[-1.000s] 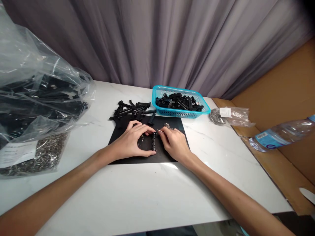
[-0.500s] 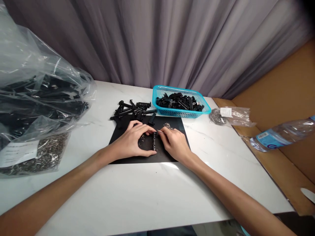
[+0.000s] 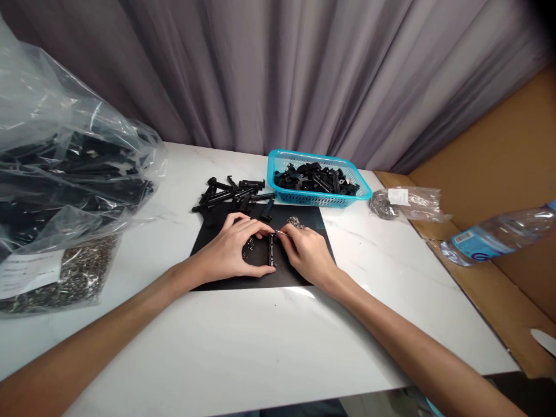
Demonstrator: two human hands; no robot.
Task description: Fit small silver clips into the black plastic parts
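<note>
My left hand [image 3: 232, 248] grips a narrow black plastic part [image 3: 271, 249] by its two ends, thumb at the near end and fingers at the far end. It stands over a black mat [image 3: 243, 282]. Between its thumb and finger, my right hand [image 3: 310, 253] pinches a thin metal tool, perhaps tweezers [image 3: 280, 232], whose tip is at the part's far end. A small heap of tiny metal pieces [image 3: 295, 221] lies just beyond my right hand. More tiny metal pieces [image 3: 248, 247] are scattered on the mat inside the curve of my left hand.
Black plastic parts [image 3: 237, 194] lie piled behind the mat. Beside them stands a blue basket [image 3: 319, 202] of black pieces. Large clear bags [image 3: 82, 174] fill the left side. At right are a small bag of metal bits [image 3: 386, 205], a plastic bottle [image 3: 495, 234] and cardboard [image 3: 499, 150].
The metal tool in my right hand has shifted slightly left, and its tip is now nearer the black part's far end. My left hand keeps its grip. The whole view has shifted a little.
</note>
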